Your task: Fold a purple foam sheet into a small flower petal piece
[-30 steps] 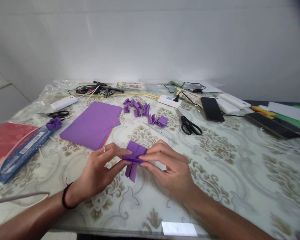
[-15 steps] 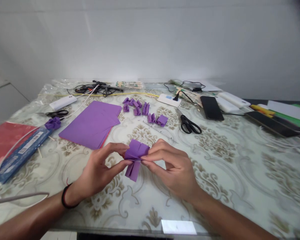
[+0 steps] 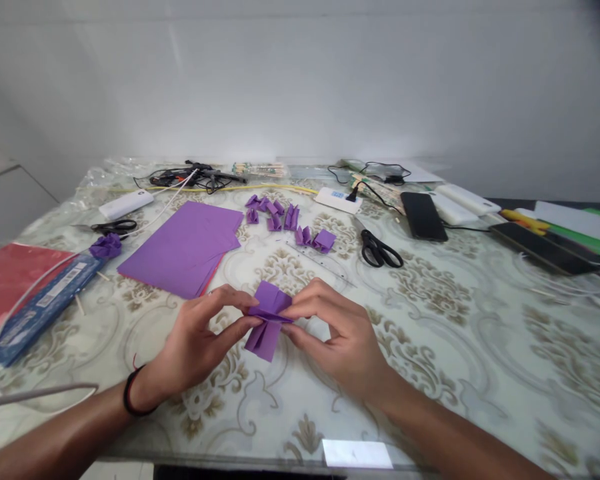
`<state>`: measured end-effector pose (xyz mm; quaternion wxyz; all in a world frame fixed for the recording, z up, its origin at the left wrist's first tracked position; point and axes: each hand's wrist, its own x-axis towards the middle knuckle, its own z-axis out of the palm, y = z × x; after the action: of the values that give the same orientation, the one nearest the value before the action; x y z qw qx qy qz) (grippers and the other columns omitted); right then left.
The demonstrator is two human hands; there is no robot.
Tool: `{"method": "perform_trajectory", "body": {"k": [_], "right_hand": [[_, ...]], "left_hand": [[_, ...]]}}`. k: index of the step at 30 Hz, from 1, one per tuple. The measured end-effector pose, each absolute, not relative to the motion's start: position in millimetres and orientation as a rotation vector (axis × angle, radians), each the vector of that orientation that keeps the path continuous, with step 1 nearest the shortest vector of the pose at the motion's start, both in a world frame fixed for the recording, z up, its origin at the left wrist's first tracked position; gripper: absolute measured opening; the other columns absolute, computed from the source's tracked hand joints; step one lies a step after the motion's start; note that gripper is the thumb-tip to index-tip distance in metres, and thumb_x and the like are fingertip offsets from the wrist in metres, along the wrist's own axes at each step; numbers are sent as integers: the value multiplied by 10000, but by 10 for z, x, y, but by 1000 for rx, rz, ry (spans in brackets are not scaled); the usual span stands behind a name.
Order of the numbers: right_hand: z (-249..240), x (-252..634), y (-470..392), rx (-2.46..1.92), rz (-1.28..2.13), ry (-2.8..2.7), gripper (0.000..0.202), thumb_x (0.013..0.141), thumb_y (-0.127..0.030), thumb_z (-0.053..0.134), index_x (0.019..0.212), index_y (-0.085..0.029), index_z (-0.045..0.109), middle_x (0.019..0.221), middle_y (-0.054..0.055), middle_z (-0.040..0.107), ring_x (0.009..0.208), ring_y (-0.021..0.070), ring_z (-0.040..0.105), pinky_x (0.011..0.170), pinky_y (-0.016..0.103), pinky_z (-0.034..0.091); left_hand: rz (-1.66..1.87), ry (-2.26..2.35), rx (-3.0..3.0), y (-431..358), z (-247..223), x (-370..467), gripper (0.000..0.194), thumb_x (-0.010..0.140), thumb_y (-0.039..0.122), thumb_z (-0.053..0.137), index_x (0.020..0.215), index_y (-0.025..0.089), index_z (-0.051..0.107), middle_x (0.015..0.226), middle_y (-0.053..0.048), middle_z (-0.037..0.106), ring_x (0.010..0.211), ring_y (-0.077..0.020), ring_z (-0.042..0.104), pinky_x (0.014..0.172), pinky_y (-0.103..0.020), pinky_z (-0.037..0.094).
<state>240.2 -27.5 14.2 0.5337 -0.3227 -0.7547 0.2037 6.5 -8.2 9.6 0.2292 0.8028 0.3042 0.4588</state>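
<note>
Between my two hands is a folded piece of purple paper [image 3: 271, 298], held above the table, with one flap upward and a creased flap hanging below. My left hand [image 3: 205, 337] pinches its left edge between thumb and fingers. The thumb and fingers of my right hand [image 3: 337, 333] close on the right edge. Farther back lie several small folded purple paper pieces [image 3: 291, 217]. A stack of purple paper sheets [image 3: 180, 243] rests left of them, with a red edge showing beneath.
Black-handled scissors [image 3: 380, 252] and a clear ruler [image 3: 323, 263] lie beyond my hands. A phone [image 3: 423, 216] and a white power strip [image 3: 337, 199] are at the back right. Left are a crumpled purple paper piece [image 3: 106, 246], another pair of scissors [image 3: 114, 227] and a red packet [image 3: 20, 280].
The held paper has tilted slightly, and its lower flap has swung a little left and spread wider. My right hand has shifted slightly left.
</note>
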Motion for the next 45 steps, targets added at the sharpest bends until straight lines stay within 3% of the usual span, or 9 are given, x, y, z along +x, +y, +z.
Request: {"method": "perform_trajectory", "body": {"k": [9,17,33,45], "right_hand": [[137,2396,-268,-764,441,-1810,203,920,-67,757,1045,-226,773,908,53,719,828,213,677,741,381,568],[101,2372,-277,-784,416,-1835,140,926,-45,716,952,-173,766,845,65,717,776,203,682,706,361,560],[77,2343,-276,-747,323,-1868,252,915,-12,751,1120,-159,759,968,104,769,865,230,698,791,405,564],[56,2330,-264,-713,351,-1799,185,885,5,781,984,-152,785,845,87,757,767,216,698,711,385,554]], "left_hand": [[1292,821,2205,-67,67,59,323,963,105,746,1239,256,673,1049,-5,785,945,-153,753,877,-249,607],[1179,724,2305,-54,205,107,81,964,98,737,986,175,721,897,-25,736,826,-138,700,763,-215,575],[1159,780,2269,-72,219,96,93,963,83,720,946,170,693,838,-4,706,752,-121,668,719,-209,533],[1183,789,2280,-84,191,104,111,964,73,712,943,181,692,841,-4,711,760,-126,675,723,-216,539]]}}
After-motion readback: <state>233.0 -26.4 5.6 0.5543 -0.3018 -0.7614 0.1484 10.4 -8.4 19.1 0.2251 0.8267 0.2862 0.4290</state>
